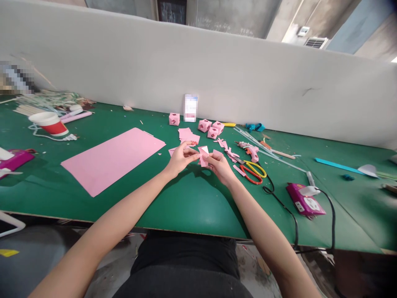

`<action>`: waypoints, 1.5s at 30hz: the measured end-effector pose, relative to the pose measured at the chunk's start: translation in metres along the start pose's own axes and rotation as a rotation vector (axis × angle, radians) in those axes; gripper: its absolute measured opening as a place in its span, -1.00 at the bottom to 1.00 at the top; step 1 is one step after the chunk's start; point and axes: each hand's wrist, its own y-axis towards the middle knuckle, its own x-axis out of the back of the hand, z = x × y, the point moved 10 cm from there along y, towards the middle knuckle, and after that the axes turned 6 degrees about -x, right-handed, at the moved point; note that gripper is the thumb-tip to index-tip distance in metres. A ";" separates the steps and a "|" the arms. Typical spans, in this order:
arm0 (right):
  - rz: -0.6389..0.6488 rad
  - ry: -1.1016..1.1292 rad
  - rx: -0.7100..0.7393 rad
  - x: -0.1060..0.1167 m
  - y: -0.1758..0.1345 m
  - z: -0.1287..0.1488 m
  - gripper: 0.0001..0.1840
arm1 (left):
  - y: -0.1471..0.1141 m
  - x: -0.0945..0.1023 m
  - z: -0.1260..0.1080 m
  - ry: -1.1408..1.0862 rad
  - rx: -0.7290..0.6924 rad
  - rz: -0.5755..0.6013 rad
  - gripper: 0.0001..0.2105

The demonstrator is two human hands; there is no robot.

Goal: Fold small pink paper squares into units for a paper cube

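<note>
Between my two hands is a small piece of folded pink paper (204, 157), held just above the green table; a white patch shows on its upper part. My left hand (182, 158) pinches its left side between thumb and fingers. On its right side, my right hand (219, 165) grips it with the thumb in front. Small pink paper squares (185, 133) lie loosely piled just beyond my left hand. Scissors (252, 171) with red and yellow handles rest right of my right hand, beside pink paper scraps (229, 150).
Behind stand several pink paper cubes (204, 125) and a phone (190, 108) against the white partition. A large pink sheet (114, 161) lies left, a paper cup (49, 124) farther left. A pink glue gun (249, 152) and a magenta power strip (305, 200) with a black cord sit right.
</note>
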 end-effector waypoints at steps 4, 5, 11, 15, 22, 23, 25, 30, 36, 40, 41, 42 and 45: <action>-0.008 0.047 0.017 0.001 0.001 0.000 -0.52 | 0.000 -0.002 -0.001 -0.001 0.000 0.014 -0.39; -0.008 0.060 0.015 0.001 0.002 -0.001 -0.52 | 0.000 -0.002 -0.001 0.001 0.001 0.015 -0.38; -0.008 0.073 0.017 0.001 0.004 -0.003 -0.52 | 0.000 -0.001 -0.001 0.013 -0.021 -0.011 -0.38; 0.009 -0.004 0.023 -0.003 0.002 -0.003 -0.54 | 0.001 0.001 -0.002 0.039 -0.038 -0.022 -0.39; -0.083 -0.077 0.152 0.000 -0.003 0.013 -0.53 | 0.000 0.001 -0.003 0.152 -0.054 -0.007 -0.41; -0.093 -0.090 0.166 0.001 -0.003 0.015 -0.52 | 0.000 0.000 -0.003 0.158 -0.057 0.003 -0.41; -0.097 -0.126 0.182 0.000 -0.004 0.018 -0.51 | 0.000 -0.002 -0.001 0.171 -0.062 0.024 -0.41; -0.121 -0.155 0.227 -0.001 -0.007 0.023 -0.52 | 0.000 -0.005 0.005 0.159 -0.054 0.061 -0.43; -0.138 -0.141 0.237 0.001 -0.009 0.024 -0.55 | -0.001 -0.007 0.001 0.140 -0.056 0.066 -0.44; -0.150 -0.164 0.251 0.001 -0.009 0.025 -0.52 | 0.000 -0.002 -0.009 0.096 -0.095 0.003 -0.47; -0.149 -0.171 0.253 0.001 -0.009 0.026 -0.51 | 0.000 -0.001 -0.010 0.076 -0.097 -0.008 -0.46; -0.146 -0.177 0.254 0.001 -0.009 0.026 -0.51 | 0.000 0.000 -0.010 0.056 -0.093 -0.016 -0.45; -0.131 -0.186 0.252 -0.001 -0.009 0.026 -0.51 | 0.001 0.003 -0.007 0.012 -0.064 -0.031 -0.42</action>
